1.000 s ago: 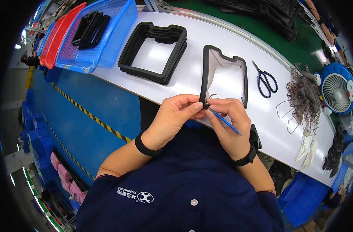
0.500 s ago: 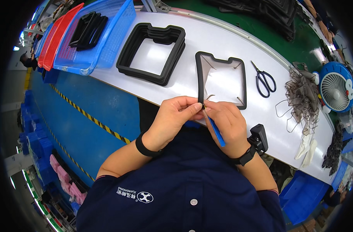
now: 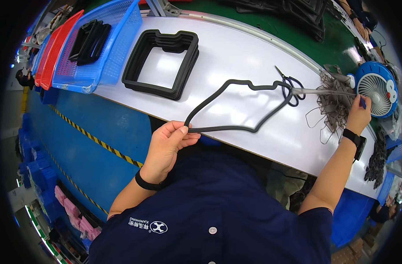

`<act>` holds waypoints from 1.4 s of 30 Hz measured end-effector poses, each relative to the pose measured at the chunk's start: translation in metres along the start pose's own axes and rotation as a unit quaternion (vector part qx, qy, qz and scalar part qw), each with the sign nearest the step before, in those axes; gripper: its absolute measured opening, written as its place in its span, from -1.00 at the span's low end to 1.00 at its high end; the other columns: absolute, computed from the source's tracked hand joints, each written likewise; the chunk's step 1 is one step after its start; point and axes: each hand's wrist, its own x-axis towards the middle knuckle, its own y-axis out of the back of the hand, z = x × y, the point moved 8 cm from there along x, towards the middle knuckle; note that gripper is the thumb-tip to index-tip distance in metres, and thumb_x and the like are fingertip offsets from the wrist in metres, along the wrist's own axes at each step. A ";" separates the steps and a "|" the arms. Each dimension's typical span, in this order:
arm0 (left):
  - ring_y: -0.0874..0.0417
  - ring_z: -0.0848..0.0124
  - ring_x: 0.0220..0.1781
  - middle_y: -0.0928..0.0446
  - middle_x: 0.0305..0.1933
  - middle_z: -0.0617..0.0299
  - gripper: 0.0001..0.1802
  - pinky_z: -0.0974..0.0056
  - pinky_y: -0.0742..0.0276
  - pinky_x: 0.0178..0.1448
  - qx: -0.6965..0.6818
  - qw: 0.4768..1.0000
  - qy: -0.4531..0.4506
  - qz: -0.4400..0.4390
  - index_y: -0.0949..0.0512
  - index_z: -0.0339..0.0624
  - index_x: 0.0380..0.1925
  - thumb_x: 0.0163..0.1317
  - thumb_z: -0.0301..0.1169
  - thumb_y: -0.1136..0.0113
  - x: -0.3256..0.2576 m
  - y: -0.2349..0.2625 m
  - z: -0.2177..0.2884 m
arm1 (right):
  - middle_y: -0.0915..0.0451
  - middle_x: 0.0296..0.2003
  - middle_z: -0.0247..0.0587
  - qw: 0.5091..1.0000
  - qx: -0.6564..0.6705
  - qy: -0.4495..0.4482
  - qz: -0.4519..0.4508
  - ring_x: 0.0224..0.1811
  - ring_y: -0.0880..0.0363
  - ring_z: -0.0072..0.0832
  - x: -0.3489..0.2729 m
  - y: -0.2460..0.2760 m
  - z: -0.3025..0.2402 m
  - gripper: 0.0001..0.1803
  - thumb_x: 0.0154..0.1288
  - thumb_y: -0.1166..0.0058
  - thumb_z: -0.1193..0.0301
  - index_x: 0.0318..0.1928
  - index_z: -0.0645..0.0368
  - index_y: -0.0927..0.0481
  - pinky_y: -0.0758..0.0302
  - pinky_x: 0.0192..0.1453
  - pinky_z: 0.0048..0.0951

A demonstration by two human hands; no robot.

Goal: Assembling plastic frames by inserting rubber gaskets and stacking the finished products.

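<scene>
A person in a dark blue shirt works at a white table (image 3: pixel 253 57), seen from above. The left hand (image 3: pixel 168 143), just below the picture's centre, is closed in a pinch: thumb and fingers grip one corner of a thin black rubber gasket (image 3: pixel 236 105). The gasket is a single floppy loop stretching from that hand toward 2 o'clock across the tabletop, its far end near a pair of scissors (image 3: pixel 289 83).

The right hand (image 3: pixel 358 115), at 3 o'clock, is stretched far out with fingers curled around a small blue tool (image 3: pixel 363 102), beside a tangled pile of thin black trimmings (image 3: pixel 331 103) and a round blue desk fan (image 3: pixel 377 94).

Half a second ago both hands met at the centre, working the gasket's near edge together with the blue tool; now the right hand has let go of the gasket and swung out to the right, and the gasket sags in the left hand alone.

Counted: one held gasket, one stack of thick black frames (image 3: pixel 161 64) at 11 o'clock, one blue basket (image 3: pixel 117 48) holding more black parts, one red basket (image 3: pixel 55 55) beside it, one pair of scissors, one fan. Each wrist wears one black band.
</scene>
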 end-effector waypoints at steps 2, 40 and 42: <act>-0.76 0.30 -0.09 -0.66 -0.13 0.03 -0.83 0.29 -0.73 0.06 0.004 1.000 -0.007 0.000 -0.53 -0.36 -0.10 0.48 -0.47 -0.03 -0.002 0.003 0.003 | -0.74 -0.28 -0.14 0.996 -0.083 -0.019 -0.002 -0.23 -0.74 -0.24 0.004 -0.002 0.039 -0.82 0.40 -0.18 0.27 -0.15 0.10 -0.59 -0.59 -0.12 -0.28; -0.61 0.48 -0.27 -0.44 -0.20 0.26 -0.44 0.37 -0.57 -0.17 0.284 0.939 -0.190 -0.028 -0.32 -0.28 0.33 0.34 -0.60 -0.18 0.006 -0.045 0.030 | -0.49 -0.17 -0.18 0.805 0.503 -0.079 -0.303 -0.34 -0.44 -0.63 -0.154 0.021 -0.254 -0.59 0.12 -0.35 0.69 -0.15 0.18 -0.38 -0.42 -0.25 -0.61; -0.64 0.48 -0.10 -0.50 -0.11 0.27 -0.47 0.36 -0.59 0.01 0.097 0.983 -0.145 -0.064 -0.32 -0.32 0.35 0.40 -0.57 -0.14 0.011 -0.036 0.032 | -0.50 -0.16 -0.15 0.787 0.563 -0.034 -0.251 -0.33 -0.48 -0.58 -0.143 0.044 -0.267 -0.50 0.07 -0.38 0.73 -0.10 0.15 -0.36 -0.47 -0.24 -0.57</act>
